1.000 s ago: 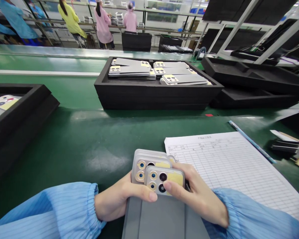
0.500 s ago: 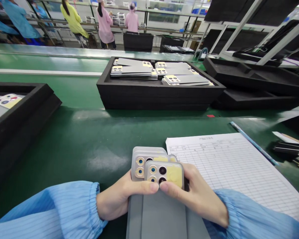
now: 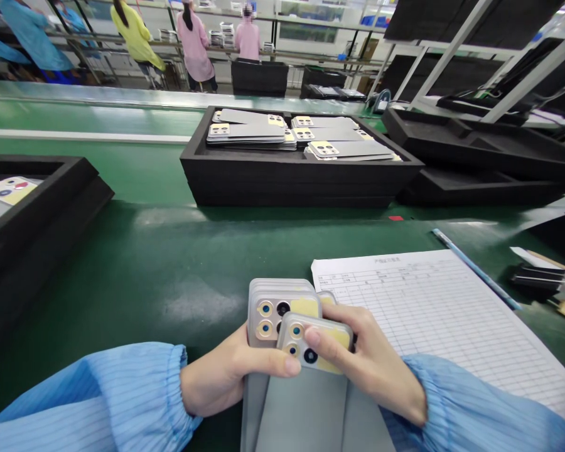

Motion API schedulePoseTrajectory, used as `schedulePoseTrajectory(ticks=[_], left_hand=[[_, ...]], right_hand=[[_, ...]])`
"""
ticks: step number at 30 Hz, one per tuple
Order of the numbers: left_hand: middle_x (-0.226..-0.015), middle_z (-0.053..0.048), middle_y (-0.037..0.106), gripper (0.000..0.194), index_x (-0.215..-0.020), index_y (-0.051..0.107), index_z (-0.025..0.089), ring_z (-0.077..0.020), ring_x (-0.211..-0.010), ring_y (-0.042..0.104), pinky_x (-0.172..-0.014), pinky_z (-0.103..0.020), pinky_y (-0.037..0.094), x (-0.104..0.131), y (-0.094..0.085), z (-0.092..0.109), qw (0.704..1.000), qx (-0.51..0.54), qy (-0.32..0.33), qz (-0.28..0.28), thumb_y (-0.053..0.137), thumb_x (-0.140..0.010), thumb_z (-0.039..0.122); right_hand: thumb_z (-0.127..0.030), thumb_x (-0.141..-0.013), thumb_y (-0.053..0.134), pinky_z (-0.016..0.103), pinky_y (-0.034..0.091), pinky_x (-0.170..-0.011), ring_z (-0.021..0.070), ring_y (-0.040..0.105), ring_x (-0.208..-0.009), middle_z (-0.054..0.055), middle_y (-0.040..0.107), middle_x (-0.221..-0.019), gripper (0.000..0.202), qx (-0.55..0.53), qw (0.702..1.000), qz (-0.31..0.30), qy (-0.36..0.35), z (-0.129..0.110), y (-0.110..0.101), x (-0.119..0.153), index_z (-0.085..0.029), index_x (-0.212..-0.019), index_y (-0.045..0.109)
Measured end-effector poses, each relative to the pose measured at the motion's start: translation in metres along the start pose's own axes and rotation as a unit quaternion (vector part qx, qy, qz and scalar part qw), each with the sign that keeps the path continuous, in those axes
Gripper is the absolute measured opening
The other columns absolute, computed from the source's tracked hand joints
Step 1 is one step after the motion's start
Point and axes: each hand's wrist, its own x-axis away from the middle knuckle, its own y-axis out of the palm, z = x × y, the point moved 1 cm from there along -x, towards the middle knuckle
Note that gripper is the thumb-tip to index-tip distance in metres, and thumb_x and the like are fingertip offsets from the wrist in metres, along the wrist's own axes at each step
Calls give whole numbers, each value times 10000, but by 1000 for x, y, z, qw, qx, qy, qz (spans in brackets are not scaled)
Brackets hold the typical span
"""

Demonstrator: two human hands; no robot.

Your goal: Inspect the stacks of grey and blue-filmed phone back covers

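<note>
Several grey phone back covers (image 3: 283,292), with round camera rings and yellow film on their camera bumps, are fanned in a stack between my hands. My left hand (image 3: 238,370) is closed around the stack's left side, its thumb lying across the front. The top phone back cover (image 3: 306,408) is tilted to one side over the others. My right hand (image 3: 371,361) grips this top cover's camera end, thumb pressed on the bump. My right fingers behind it are mostly hidden, and the lower ends of the covers run out of view.
Ahead stands a black tray (image 3: 292,182) holding stacked covers; another black tray (image 3: 42,220) is at left, more black trays (image 3: 489,147) at right. A printed form (image 3: 405,295) and a blue pencil (image 3: 475,269) lie on the green table (image 3: 183,251). Co-workers (image 3: 195,47) are beyond.
My right hand has tilted the top cover and moved it slightly down and right, baring more of the cover beneath. My right thumb has shifted up onto its camera bump.
</note>
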Motion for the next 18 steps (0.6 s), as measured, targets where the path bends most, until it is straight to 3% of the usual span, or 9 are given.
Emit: schedulePoseTrajectory(ticks=[3,10,18], left_hand=[[-1065,-42,655,514,-1182,514,213,-186,-1056,546,-921,-306,373,0,0,0,1000,-21,-4,-6,586,-703,40],[-1009,-61,675,501,-1179,513,204,-192,-978,596,-887,-338,403,0,-3,-1,999,35,-27,-18,522,-715,13],[-1010,-73,671,511,-1188,497,195,-189,-958,603,-872,-347,411,-1,-3,0,999,43,-17,-24,501,-719,-6]], right_hand=[[-350,-848,440,256,413,-581,144,528,-653,35,563,-736,257,7,1000,-5,3,1,1,0,-151,-694,490],[-290,-831,454,256,408,-648,161,518,-733,11,496,-742,138,-23,998,-34,-46,3,-2,0,-169,-764,457],[-270,-822,462,249,396,-660,138,451,-671,2,504,-764,88,-41,997,-31,-59,4,-2,3,-185,-804,470]])
